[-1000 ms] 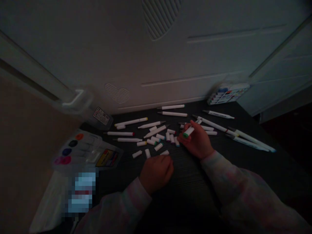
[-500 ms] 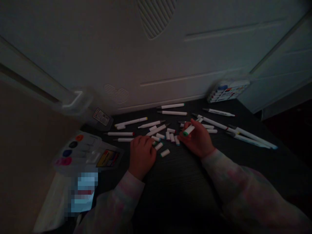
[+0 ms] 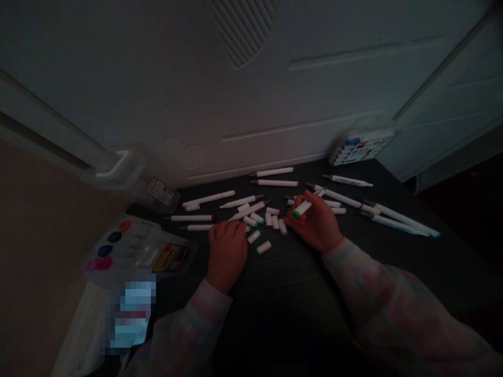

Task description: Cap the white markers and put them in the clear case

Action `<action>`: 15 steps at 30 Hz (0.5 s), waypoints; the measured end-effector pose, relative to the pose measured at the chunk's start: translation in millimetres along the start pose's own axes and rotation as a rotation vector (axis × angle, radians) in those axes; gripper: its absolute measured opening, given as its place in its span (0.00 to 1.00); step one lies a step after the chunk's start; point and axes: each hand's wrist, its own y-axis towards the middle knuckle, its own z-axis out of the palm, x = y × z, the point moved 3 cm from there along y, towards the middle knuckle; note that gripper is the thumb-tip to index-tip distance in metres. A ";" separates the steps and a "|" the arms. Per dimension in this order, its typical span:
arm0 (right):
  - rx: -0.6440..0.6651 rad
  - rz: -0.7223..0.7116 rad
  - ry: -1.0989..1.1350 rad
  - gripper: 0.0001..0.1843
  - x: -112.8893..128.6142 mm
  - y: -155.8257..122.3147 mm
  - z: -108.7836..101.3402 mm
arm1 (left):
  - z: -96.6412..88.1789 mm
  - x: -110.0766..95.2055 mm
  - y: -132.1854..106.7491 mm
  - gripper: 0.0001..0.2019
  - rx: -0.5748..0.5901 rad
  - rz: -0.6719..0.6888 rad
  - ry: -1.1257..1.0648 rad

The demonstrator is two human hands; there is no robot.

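Note:
In my right hand (image 3: 316, 222) is a white marker (image 3: 302, 209) with a green end, gripped between thumb and fingers and tilted above the desk. My left hand (image 3: 228, 254) rests lower on the desk with its fingers curled down beside several loose white marker caps (image 3: 254, 236); its fingertips are hidden, and I cannot make out what they hold. One green-edged cap (image 3: 263, 247) lies apart, just right of this hand. Between both hands, more caps with coloured rims (image 3: 275, 222) are clustered. A red-ended white marker (image 3: 192, 218) lies beyond my left hand.
Several uncapped white markers (image 3: 275, 183) are scattered across the dark desk (image 3: 291, 293). Clear plastic cases (image 3: 159, 191) stand at the left, one with coloured round ends (image 3: 105, 251). A marker set (image 3: 359, 148) leans on the white panel at the back right. A blurred phone-like screen (image 3: 131, 314) glows lower left.
The view has shifted slightly. My left hand's fingers reach a little further over the caps, and its thumb is now hidden. My right hand still holds the green-ended marker in nearly the same place.

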 end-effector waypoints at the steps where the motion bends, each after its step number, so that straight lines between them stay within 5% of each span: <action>1: -0.004 0.001 -0.002 0.15 -0.1 0.1 -0.5 | 0.1 -0.1 0.0 0.10 0.000 0.003 0.000; 5: -0.018 0.000 -0.008 0.15 -0.3 0.2 -1.4 | -1.9 1.1 0.9 0.09 -0.058 -0.011 -0.047; 11: -0.012 -0.005 -0.011 0.16 0.2 -0.1 1.1 | -17.7 2.2 -8.0 0.25 -0.496 -0.041 -0.255; 15: 0.008 -0.010 -0.021 0.16 0.0 0.1 1.0 | -20.7 1.0 -15.8 0.31 -0.598 -0.028 -0.341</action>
